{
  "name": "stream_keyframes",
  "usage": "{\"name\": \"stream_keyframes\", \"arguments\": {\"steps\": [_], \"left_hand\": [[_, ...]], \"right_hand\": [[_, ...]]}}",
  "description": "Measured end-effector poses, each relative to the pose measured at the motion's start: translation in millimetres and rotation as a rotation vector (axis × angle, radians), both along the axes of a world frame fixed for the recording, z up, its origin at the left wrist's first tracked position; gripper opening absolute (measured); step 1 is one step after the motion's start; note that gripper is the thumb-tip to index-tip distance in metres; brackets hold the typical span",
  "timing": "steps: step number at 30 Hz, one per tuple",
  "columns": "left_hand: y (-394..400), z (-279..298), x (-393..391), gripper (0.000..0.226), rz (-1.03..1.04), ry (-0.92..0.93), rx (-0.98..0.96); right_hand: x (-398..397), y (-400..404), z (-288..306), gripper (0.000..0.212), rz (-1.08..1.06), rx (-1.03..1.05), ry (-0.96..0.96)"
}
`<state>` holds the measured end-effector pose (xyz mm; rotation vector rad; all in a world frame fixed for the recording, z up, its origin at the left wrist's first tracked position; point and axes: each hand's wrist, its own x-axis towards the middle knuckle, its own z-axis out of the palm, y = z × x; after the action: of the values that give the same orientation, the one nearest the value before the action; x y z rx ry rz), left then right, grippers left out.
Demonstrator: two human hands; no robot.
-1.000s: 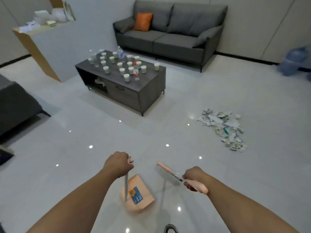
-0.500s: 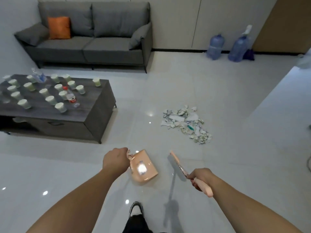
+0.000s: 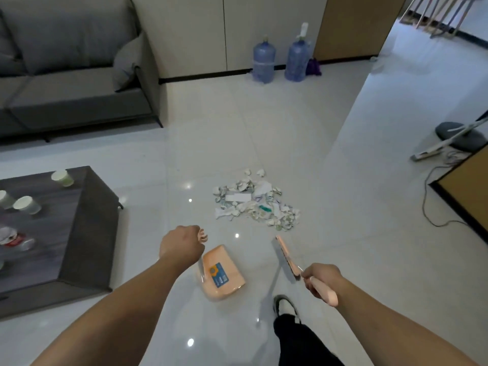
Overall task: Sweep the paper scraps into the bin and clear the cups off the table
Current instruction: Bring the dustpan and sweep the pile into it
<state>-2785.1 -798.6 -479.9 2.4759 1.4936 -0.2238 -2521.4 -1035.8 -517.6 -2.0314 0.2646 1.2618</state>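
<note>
Left hand (image 3: 181, 247) is curled round the handle of a peach dustpan (image 3: 221, 276) hanging above the floor; right hand (image 3: 320, 278) grips a brush (image 3: 286, 256) by its pink handle; just ahead, paper scraps (image 3: 254, 200) lie heaped on the white tiles; off left, cups (image 3: 62, 178) stand on the dark table (image 3: 87, 223); beyond, a grey sofa (image 3: 76, 83) and water jugs (image 3: 264, 59)

Living room or office lounge, by the look of it; cannot tell which. A grey sofa (image 3: 71, 83) is standing along the pale panelled wall (image 3: 198, 30), a dark wood coffee table (image 3: 66, 220) sitting in front of it on glossy white floor tiles (image 3: 343, 247). Two blue water-cooler jugs (image 3: 264, 60) are standing at the skirting. A floor fan base (image 3: 460, 134) with trailing cable is sitting at the right edge.
</note>
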Motion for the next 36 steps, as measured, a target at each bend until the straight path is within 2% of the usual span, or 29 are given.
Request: {"name": "stream_keyframes", "arguments": {"steps": [5, 11, 15, 20, 26, 32, 36], "left_hand": [[62, -30, 77, 0.018, 0.082, -0.012, 0.006], [115, -49, 157, 0.016, 0.315, 0.0, -0.071], [144, -57, 202, 0.01, 0.369, 0.026, -0.08], [167, -71, 232, 0.011, 0.404, 0.064, -0.103], [195, -71, 236, 0.01, 0.397, 0.068, -0.109], [212, -74, 228, 0.006, 0.389, 0.031, -0.134], [236, -69, 224, 0.006, 0.408, -0.017, -0.125]], "right_hand": [[88, 61, -25, 0.021, -0.14, 0.012, -0.057], [206, 138, -50, 0.034, -0.194, -0.01, 0.005], [258, 196, -76, 0.038, -0.217, -0.043, 0.074], [258, 253, -95, 0.032, -0.18, -0.003, 0.176], [230, 298, -88, 0.006, -0.065, 0.002, 0.236], [217, 316, -67, 0.013, 0.058, -0.018, 0.327], [220, 326, -50, 0.01, 0.003, 0.007, 0.37]]}}
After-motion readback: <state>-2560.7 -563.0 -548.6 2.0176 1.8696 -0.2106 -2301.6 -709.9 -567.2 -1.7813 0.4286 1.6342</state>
